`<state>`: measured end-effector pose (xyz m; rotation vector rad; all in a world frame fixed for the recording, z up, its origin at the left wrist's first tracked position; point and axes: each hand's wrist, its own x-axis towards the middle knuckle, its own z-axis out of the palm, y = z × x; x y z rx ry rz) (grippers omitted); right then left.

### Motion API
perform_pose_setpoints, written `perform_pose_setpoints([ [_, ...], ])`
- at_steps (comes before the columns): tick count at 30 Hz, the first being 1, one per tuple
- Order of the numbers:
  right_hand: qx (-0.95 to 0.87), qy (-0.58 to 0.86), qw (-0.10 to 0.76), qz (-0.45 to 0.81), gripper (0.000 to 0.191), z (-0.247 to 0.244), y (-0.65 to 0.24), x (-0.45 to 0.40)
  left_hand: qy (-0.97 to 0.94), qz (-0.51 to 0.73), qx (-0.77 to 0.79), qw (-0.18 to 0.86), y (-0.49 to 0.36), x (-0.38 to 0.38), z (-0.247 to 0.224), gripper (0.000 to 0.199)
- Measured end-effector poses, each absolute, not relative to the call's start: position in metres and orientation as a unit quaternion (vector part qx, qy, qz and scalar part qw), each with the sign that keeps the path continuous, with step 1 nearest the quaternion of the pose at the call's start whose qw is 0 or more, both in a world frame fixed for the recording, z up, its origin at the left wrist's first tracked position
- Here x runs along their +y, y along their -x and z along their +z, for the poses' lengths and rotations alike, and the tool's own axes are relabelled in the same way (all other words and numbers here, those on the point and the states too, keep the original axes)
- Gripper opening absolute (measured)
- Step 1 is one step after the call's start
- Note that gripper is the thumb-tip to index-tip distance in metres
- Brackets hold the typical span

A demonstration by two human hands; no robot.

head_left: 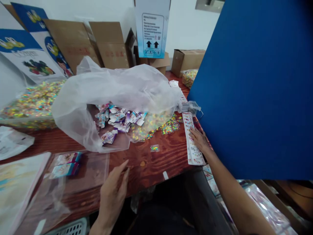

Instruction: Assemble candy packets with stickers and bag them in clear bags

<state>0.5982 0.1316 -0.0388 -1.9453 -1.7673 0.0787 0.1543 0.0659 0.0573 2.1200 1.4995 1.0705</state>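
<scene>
Far beyond the right hand [200, 139], a white-and-blue cardboard carton [152, 19] bears two black upward arrows [152, 44] and a square QR code [158, 38]; its small black print [152, 27] is too small to read.

Tabletop [146, 160] passable, plastic bag [110, 98] ahead, blue board [251, 88] right — probably rigid

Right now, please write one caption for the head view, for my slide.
Right hand rests on a printed strip beside a clear plastic bag and small printed cartons.

A wooden table [156, 160] carries a clear plastic bag [117, 88] (slumped open) and a printed strip [193, 153].
</scene>
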Motion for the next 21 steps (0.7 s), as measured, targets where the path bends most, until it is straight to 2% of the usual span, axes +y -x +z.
perform_pose_setpoints([
  [8,-0.617,0.712,0.333,0.026,0.020,-0.027,-0.598,0.137,-0.774,0.338,0.489,0.218,-0.178,0.063,0.046,0.031],
  [12,-0.627,0.688,0.362,0.047,0.015,0.006,-0.587,0.128,-0.785,0.330,0.467,0.238,-0.184,0.067,0.047,0.030],
  [14,-0.630,0.658,0.394,0.118,0.018,0.036,-0.573,0.120,-0.780,0.337,0.460,0.258,-0.193,0.071,0.053,0.029],
  [17,-0.601,0.589,0.442,0.311,0.023,0.082,-0.541,0.111,-0.754,0.364,0.461,0.294,-0.215,0.078,0.069,0.031],
  [19,-0.598,0.538,0.444,0.394,0.022,0.104,-0.515,0.112,-0.727,0.365,0.459,0.356,-0.232,0.082,0.080,0.037],
  [21,-0.594,0.508,0.456,0.426,0.023,0.114,-0.490,0.118,-0.692,0.342,0.447,0.452,-0.245,0.084,0.083,0.036],
])
